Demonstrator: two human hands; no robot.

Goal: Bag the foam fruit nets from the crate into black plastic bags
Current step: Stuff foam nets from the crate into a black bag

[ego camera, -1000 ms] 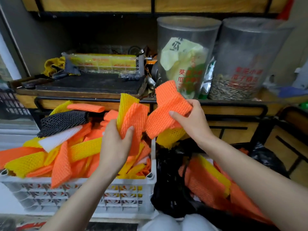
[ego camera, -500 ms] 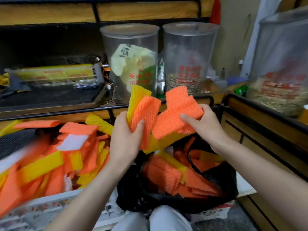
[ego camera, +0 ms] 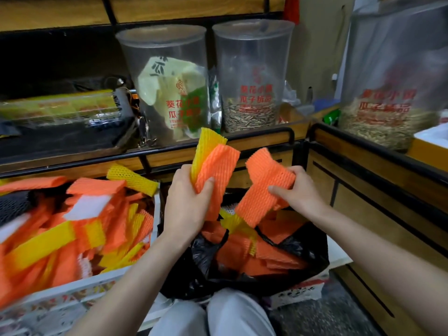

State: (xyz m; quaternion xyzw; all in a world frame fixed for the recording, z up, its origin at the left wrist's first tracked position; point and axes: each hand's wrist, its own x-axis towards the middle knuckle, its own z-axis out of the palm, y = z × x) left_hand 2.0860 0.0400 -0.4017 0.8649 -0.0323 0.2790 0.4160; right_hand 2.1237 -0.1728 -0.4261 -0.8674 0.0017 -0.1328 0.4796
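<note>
Mid-transfer, over open black bag (ego camera: 303, 248) beside heaped crate (ego camera: 60, 294): left hand (ego camera: 186, 202) fingers clamped on yellow-and-orange nets (ego camera: 213, 166), right hand (ego camera: 298, 190) fingers clamped on orange nets (ego camera: 264, 187); next, likely: lower into bag mouth, let go.

Both bare forearms extend from the bottom edge of the view and converge above the black plastic bag (ego camera: 300, 251). The left hand (ego camera: 186, 202) is raised over the bag's left rim with its back toward the camera. Its fingers wrap and its thumb presses across a bunch of orange and yellow foam nets (ego camera: 213, 170), held upright. The right hand (ego camera: 299, 190) is over the bag's mouth at about the same height, thumb and curled fingers gripping a folded orange foam net (ego camera: 264, 185). The hands are near each other, not touching.
</note>
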